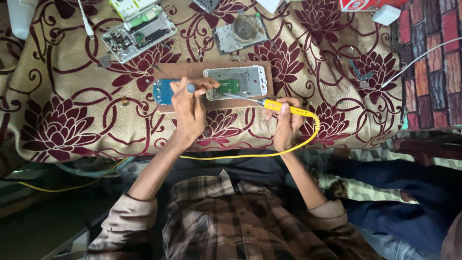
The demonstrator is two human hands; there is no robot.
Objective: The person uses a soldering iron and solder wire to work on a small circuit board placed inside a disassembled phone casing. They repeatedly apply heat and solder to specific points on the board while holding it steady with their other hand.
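Floral cloth (72, 115), cream w/ dark red flowers, covers the whole work surface. Brick-pattern wall (433, 62) at the right edge. Person's plaid shirt (231, 221) fills the bottom centre, sleeves rolled up.

On the cloth, centre: brown board (192, 71) lying flat. On the board sits an opened phone frame (238, 81), silver, w/ a green circuit board (229, 86) in it. Blue part (162, 91) lies at the board's left end, just beside the frame.

Farther back: opened phone chassis (139, 33) upper left, tilted; another opened unit w/ a round part (240, 31) top centre. White cable (423, 55) runs across the right side. Red-white box (361, 5) at the top right, cut by the frame edge.

Left hand (188, 110) on the board, fingers closed around a small tool w/ grey round cap (191, 88), thumb reaching onto the frame's left edge; hand partly covers the blue part.

Right hand (288, 123) off the board's lower right corner, clamped on the yellow handle of a soldering iron (279, 106). Iron's metal shaft points left, tip at the frame's lower edge near the green board; can't tell if touching. Yellow cord (269, 153) loops from the handle around the right hand and trails left under the forearms.
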